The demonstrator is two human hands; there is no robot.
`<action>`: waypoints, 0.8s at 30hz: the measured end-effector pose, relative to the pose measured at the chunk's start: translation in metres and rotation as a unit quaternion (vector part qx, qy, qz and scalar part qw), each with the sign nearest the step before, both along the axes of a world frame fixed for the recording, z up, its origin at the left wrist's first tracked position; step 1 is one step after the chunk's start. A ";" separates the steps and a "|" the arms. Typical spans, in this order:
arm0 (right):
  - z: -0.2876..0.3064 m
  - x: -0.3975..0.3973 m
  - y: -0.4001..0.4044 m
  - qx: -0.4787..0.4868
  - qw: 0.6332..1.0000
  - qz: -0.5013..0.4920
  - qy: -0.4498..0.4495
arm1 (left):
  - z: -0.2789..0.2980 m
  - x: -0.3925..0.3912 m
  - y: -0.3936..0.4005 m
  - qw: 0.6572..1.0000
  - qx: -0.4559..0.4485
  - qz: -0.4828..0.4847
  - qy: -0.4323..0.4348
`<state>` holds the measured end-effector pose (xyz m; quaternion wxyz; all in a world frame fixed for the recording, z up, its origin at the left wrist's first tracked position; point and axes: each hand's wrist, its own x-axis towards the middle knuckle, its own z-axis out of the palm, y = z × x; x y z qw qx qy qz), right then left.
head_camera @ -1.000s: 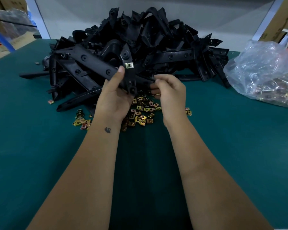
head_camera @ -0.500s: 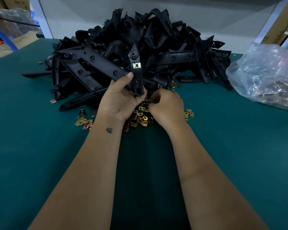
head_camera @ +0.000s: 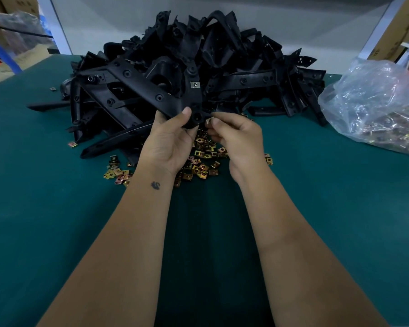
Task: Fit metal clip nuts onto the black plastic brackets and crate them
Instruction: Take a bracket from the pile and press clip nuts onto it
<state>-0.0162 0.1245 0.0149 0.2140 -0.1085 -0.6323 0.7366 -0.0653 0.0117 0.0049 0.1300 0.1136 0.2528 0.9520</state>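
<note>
My left hand [head_camera: 172, 140] grips the near end of a long black plastic bracket [head_camera: 149, 88], held up in front of the big heap of black brackets [head_camera: 222, 57]. One silver clip nut [head_camera: 195, 84] sits fitted on the bracket's upright arm. My right hand [head_camera: 236, 138] pinches another clip nut [head_camera: 209, 120] between thumb and fingertips, right beside the bracket's lower end. A scatter of loose gold clip nuts [head_camera: 203, 161] lies on the green table under both hands.
A clear plastic bag [head_camera: 378, 107] holding more clip nuts lies at the right. Stray nuts [head_camera: 116, 171] sit left of the main scatter. Cardboard boxes [head_camera: 397, 31] stand behind the green table [head_camera: 45, 220]. No crate is in view.
My right hand rose from the loose nuts with one nut pinched and came up to the bracket's lower end. The left hand kept its hold on the bracket.
</note>
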 end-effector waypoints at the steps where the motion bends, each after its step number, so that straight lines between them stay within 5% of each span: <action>1: 0.001 0.000 0.000 -0.018 1.000 0.003 0.003 | 0.000 0.001 0.001 1.000 -0.003 0.000 0.001; 15: 0.005 0.003 0.003 -0.136 0.990 0.019 0.016 | 0.001 0.007 0.001 0.996 -0.069 -0.054 0.012; 24: 0.008 0.006 0.002 -0.087 0.996 0.026 0.022 | -0.002 0.004 0.001 0.993 -0.101 -0.057 0.010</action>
